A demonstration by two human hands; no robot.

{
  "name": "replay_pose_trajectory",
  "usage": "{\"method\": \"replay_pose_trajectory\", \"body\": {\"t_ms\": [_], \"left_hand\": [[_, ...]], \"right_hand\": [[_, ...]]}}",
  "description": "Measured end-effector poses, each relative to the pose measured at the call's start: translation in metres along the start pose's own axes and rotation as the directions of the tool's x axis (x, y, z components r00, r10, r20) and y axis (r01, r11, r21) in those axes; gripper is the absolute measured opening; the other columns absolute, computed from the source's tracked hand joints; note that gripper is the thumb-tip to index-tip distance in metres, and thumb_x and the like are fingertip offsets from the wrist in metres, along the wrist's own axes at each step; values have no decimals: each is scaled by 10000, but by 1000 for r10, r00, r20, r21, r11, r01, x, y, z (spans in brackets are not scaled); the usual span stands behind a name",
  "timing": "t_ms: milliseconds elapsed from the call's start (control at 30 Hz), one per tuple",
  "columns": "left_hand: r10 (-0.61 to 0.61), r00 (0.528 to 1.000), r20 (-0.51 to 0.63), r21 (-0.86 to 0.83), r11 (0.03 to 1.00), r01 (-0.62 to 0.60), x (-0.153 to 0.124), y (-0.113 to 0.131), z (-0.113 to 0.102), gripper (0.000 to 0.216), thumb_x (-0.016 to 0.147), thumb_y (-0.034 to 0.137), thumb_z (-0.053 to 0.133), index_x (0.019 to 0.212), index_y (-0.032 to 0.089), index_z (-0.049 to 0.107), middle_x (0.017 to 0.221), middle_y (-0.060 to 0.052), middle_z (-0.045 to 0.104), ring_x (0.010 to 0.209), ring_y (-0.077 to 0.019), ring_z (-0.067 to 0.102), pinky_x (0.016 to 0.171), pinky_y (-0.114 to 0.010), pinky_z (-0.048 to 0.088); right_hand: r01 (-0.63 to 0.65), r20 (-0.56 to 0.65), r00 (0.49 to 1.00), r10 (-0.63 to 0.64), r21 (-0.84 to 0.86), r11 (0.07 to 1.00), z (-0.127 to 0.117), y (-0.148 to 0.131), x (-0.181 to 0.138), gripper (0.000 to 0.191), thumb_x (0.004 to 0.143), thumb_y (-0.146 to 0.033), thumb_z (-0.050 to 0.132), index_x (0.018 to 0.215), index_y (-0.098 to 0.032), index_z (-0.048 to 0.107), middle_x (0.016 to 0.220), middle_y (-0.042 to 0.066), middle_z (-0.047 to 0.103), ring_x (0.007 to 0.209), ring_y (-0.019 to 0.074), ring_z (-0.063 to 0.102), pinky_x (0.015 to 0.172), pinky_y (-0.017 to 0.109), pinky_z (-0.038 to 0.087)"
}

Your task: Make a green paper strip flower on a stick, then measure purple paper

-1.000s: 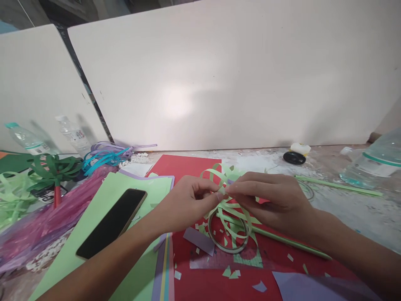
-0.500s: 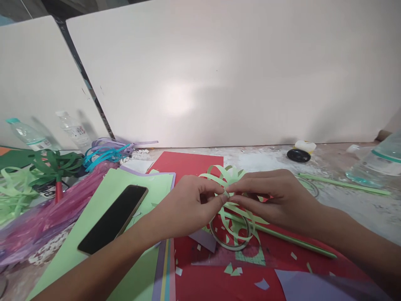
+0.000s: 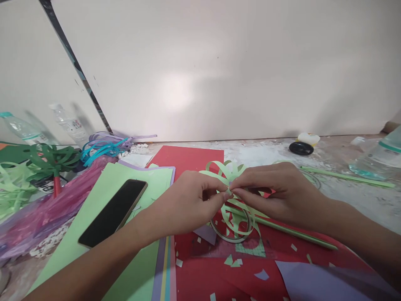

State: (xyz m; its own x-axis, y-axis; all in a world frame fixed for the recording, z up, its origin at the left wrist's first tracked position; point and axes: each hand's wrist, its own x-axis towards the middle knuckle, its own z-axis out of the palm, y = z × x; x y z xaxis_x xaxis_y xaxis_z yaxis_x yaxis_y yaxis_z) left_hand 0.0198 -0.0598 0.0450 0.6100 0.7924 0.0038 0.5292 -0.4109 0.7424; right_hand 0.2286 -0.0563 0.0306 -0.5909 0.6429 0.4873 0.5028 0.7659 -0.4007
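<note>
Both hands meet over the red paper, fingertips pinched together at the base of a looped light green paper-strip flower (image 3: pixel 216 166). My left hand (image 3: pixel 191 205) is closed, thumb and forefinger on the flower's gathered part. From the other side my right hand (image 3: pixel 278 192) pinches the same spot, its fingertips touching those of the left. The exact bit between the fingertips is partly hidden. Below the hands lies a roll of tape (image 3: pixel 233 240), with green strips drooping over it. A thin rolled green paper stick (image 3: pixel 291 236) runs out to the right beneath my right hand.
A black phone (image 3: pixel 114 213) rests on stacked coloured paper (image 3: pixel 140 263) at left. Paper scraps dot the red sheet (image 3: pixel 200 276). Farther left are a dark green paper flower (image 3: pixel 53 161) and pink plastic (image 3: pixel 72 186). Bottles (image 3: pixel 380 154) stand near the white board (image 3: pixel 219 71).
The view has tilted and shifted slightly, so the scene sits a little higher. Both hands keep their pinch on the flower, with only small finger movement.
</note>
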Motion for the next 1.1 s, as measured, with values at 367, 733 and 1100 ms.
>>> {"method": "replay_pose_trajectory", "body": {"t_ms": [367,733,1100], "left_hand": [[-132,988,-75,-340,935,100,12,-23,-13,287,881,421,536,766,173,624,689,25,539,615,-89,448,585,-219,363],[-216,976,-6,-356,913,200,15,-29,-5,304,817,458,607,904,180,695,812,-43,697,732,-160,618,663,-279,465],[-237,971,-41,-315,925,212,13,-19,-4,300,820,446,590,704,177,654,645,16,577,574,-95,482,561,-241,383]], "right_hand": [[-405,-74,895,440,282,870,-16,11,6,283,904,-357,524,1165,-251,497,855,36,713,594,147,605,534,282,510],[-246,-112,953,281,255,935,-14,4,-2,276,896,-236,529,1152,-301,449,899,21,706,742,179,673,550,284,534],[-109,-70,990,124,194,975,-8,7,-7,304,914,-158,497,1170,-295,407,975,23,680,852,180,663,667,309,544]]}}
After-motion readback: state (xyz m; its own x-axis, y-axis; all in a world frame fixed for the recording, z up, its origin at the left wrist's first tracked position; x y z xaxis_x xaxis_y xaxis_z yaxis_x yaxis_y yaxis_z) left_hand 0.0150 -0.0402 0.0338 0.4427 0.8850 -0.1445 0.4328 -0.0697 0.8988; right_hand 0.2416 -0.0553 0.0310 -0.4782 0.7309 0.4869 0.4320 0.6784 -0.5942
